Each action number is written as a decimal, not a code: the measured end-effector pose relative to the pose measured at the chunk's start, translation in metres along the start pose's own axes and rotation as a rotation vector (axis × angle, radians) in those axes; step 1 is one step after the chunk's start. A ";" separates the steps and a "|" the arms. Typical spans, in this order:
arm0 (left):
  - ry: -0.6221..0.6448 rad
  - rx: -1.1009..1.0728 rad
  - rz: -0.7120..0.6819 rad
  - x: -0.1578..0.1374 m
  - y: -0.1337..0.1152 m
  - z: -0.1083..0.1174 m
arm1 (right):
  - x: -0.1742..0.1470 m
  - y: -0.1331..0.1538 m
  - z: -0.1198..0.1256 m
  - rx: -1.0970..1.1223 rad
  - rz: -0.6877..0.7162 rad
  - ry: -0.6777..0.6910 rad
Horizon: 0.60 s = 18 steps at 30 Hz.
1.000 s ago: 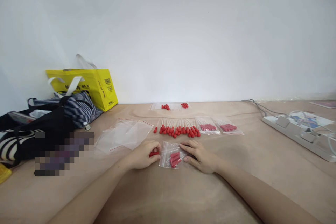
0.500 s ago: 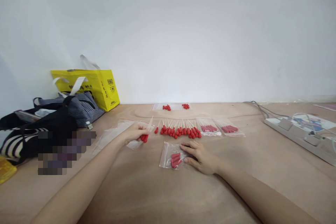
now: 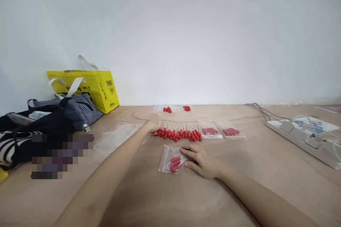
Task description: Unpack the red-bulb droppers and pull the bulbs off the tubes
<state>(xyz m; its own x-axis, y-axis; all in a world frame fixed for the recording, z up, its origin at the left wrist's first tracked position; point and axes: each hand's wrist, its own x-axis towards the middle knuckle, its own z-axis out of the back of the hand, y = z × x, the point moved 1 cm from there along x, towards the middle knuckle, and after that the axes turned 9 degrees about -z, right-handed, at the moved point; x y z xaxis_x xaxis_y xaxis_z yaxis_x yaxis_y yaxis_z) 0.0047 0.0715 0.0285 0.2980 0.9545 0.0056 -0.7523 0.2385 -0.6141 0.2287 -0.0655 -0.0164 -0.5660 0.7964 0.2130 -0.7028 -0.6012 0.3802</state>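
My left hand (image 3: pixel 151 127) is at the left end of a row of red-tipped sticks (image 3: pixel 179 134), its fingers closed around a few of them; the fingertips are partly hidden. The pale shafts in the row point toward the wall, red ends toward me. My right hand (image 3: pixel 199 159) lies flat with fingers spread, touching the right side of a clear zip bag (image 3: pixel 164 161). Inside that bag are several red-tipped sticks (image 3: pixel 175 165). Two more filled zip bags (image 3: pixel 210 130) lie just right of the row.
Flat clear bags (image 3: pixel 114 138) lie beyond my left forearm. Near the wall are small red pieces (image 3: pixel 167 110) on clear plastic. A yellow bag (image 3: pixel 106 92), a striped bag (image 3: pixel 82 111) and a black bag (image 3: pixel 45 142) stand left. A power strip (image 3: pixel 301 143) with cables lies right.
My left hand has moved right and slightly away from me, bringing its red-tipped sticks to the row's left end. My right hand stays on the zip bag. The view has shifted slightly.
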 end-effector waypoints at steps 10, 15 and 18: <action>-0.177 0.105 -0.271 -0.096 -0.004 -0.014 | 0.000 0.001 0.001 0.016 -0.001 -0.012; -0.120 -0.019 -0.322 -0.126 -0.001 -0.033 | 0.001 0.001 -0.001 0.001 0.006 -0.027; -0.102 -0.090 -0.336 -0.126 -0.002 -0.039 | 0.001 0.002 -0.001 -0.006 0.001 -0.031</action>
<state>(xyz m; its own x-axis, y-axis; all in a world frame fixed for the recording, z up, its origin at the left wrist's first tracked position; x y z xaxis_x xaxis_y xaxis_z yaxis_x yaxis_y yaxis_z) -0.0079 -0.0561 -0.0019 0.4562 0.8396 0.2948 -0.5663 0.5295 -0.6316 0.2262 -0.0656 -0.0160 -0.5536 0.7971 0.2413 -0.7045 -0.6027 0.3748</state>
